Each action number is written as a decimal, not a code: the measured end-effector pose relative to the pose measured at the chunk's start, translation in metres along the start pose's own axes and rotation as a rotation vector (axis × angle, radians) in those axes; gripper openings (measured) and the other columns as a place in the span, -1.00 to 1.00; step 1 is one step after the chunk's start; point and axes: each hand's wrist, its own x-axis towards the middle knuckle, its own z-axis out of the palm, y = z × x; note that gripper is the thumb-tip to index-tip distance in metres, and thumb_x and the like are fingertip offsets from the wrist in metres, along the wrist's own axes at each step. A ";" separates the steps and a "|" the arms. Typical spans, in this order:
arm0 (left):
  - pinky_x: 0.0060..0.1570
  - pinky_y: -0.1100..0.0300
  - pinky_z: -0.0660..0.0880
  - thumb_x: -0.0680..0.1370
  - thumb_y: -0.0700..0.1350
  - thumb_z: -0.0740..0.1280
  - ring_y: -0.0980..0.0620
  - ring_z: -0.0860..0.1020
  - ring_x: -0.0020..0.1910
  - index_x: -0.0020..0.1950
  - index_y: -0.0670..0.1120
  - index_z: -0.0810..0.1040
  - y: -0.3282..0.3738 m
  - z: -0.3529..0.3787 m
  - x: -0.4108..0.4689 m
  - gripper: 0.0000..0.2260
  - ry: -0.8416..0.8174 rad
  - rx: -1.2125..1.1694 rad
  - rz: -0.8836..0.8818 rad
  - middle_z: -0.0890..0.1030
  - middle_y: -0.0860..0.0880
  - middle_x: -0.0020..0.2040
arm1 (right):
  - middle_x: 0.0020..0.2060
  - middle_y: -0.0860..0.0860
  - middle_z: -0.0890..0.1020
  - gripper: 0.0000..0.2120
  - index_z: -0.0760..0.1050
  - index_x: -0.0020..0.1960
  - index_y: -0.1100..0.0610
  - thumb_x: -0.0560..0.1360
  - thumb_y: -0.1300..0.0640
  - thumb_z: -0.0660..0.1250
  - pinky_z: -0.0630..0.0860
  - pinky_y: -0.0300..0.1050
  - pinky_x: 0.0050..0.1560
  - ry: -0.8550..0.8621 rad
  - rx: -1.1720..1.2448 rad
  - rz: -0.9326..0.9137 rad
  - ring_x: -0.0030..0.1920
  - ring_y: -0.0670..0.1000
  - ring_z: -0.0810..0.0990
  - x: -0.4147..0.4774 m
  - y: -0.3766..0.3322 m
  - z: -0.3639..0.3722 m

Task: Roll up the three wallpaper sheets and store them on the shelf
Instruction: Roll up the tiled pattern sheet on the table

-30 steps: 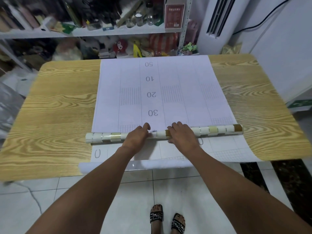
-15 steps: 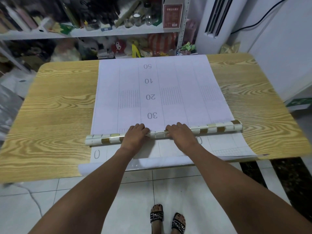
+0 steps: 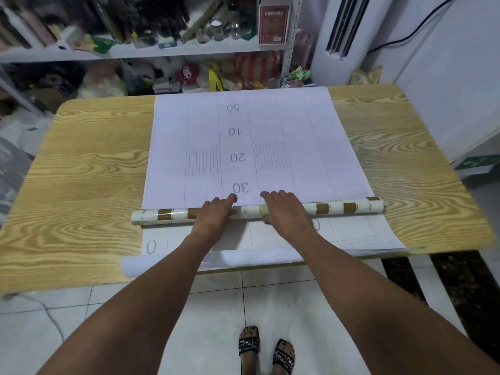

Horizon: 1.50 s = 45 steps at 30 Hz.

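Note:
A wallpaper sheet lies face down across the wooden table, its white backing printed with the numbers 50, 10, 20, 30. Its near end is wound into a roll with white and brown squares, lying left to right. My left hand and my right hand rest side by side on the middle of the roll, fingers stretched over its far side. Beneath it another white-backed sheet reaches the table's near edge, where it curls over.
A cluttered white shelf with bottles, toys and bags stands behind the table. A white standing air conditioner is at the back right. My sandalled feet are on the tiled floor below the table's near edge.
The roll has turned and travelled a little farther away from me over the sheet. Both hands moved with it, and the fingers now reach farther forward.

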 end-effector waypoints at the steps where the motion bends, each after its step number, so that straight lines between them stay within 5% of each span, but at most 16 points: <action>1: 0.03 0.07 0.35 0.63 -0.20 0.10 -0.17 0.47 0.06 0.31 -0.10 0.32 -0.001 0.000 0.001 -0.75 -0.004 0.000 0.010 0.55 -0.17 0.08 | 0.12 0.07 0.54 -0.49 0.29 0.36 0.14 0.50 -0.01 0.35 0.32 -0.08 0.12 0.011 0.012 0.003 0.13 0.09 0.47 0.001 0.000 -0.003; 6: 0.00 0.04 0.38 0.58 -0.20 0.17 -0.15 0.44 0.05 0.23 -0.09 0.38 -0.011 0.013 0.000 -0.77 -0.055 -0.022 0.032 0.51 -0.16 0.09 | -0.01 0.08 0.61 -0.69 0.38 0.16 0.15 0.51 0.04 0.34 0.26 -0.10 -0.10 -0.068 -0.045 -0.014 0.01 0.11 0.51 0.000 -0.002 -0.014; 13: 0.18 0.06 0.28 0.57 -0.19 0.23 -0.14 0.33 0.23 0.34 -0.06 0.39 -0.004 0.015 -0.001 -0.66 0.009 0.082 0.025 0.39 -0.12 0.22 | 0.01 0.06 0.60 -0.82 0.47 0.14 0.11 0.55 0.14 0.29 0.28 -0.13 -0.12 -0.108 0.011 -0.001 0.02 0.10 0.52 0.006 0.007 -0.015; 19: 0.12 0.12 0.32 0.58 -0.17 0.21 -0.08 0.39 0.22 0.36 -0.06 0.42 0.006 0.006 0.007 -0.67 -0.071 -0.039 -0.038 0.49 -0.09 0.19 | 0.12 0.02 0.47 -0.75 0.50 0.22 0.06 0.58 0.02 0.24 0.31 -0.05 0.04 -0.085 -0.060 -0.057 0.16 0.10 0.38 0.002 0.020 -0.008; 24: 0.11 0.05 0.38 0.60 -0.17 0.17 -0.17 0.48 0.16 0.41 -0.05 0.33 0.015 -0.003 0.010 -0.64 -0.085 -0.044 -0.128 0.54 -0.16 0.18 | 0.20 0.05 0.46 -0.46 0.29 0.40 0.09 0.50 -0.08 0.33 0.34 -0.05 0.09 -0.143 0.036 -0.084 0.20 0.08 0.42 0.003 0.026 -0.013; 31: -0.01 0.07 0.37 0.59 -0.21 0.19 -0.16 0.45 0.11 0.28 -0.13 0.35 0.017 0.010 0.009 -0.74 -0.092 -0.061 -0.143 0.55 -0.17 0.11 | 0.08 0.09 0.45 -0.66 0.33 0.27 0.13 0.54 0.15 0.31 0.24 -0.09 -0.22 -0.076 0.100 -0.084 -0.08 0.11 0.50 0.001 0.030 -0.016; 36: 0.26 0.08 0.25 0.55 -0.04 0.30 -0.14 0.36 0.27 0.36 -0.14 0.35 0.020 0.017 0.012 -0.59 -0.057 0.021 -0.101 0.38 -0.13 0.32 | 0.06 0.09 0.46 -0.80 0.42 0.19 0.15 0.58 0.17 0.24 0.24 -0.09 -0.22 -0.087 0.147 -0.064 -0.09 0.12 0.51 0.001 0.030 -0.014; 45: 0.19 0.05 0.27 0.57 -0.08 0.24 -0.09 0.36 0.22 0.28 -0.09 0.38 0.019 0.017 0.020 -0.71 -0.036 0.154 -0.127 0.42 -0.07 0.21 | 0.05 0.05 0.54 -0.77 0.48 0.22 0.10 0.63 0.16 0.12 0.30 -0.11 -0.01 -0.034 0.071 -0.071 0.08 0.11 0.45 0.004 0.031 -0.014</action>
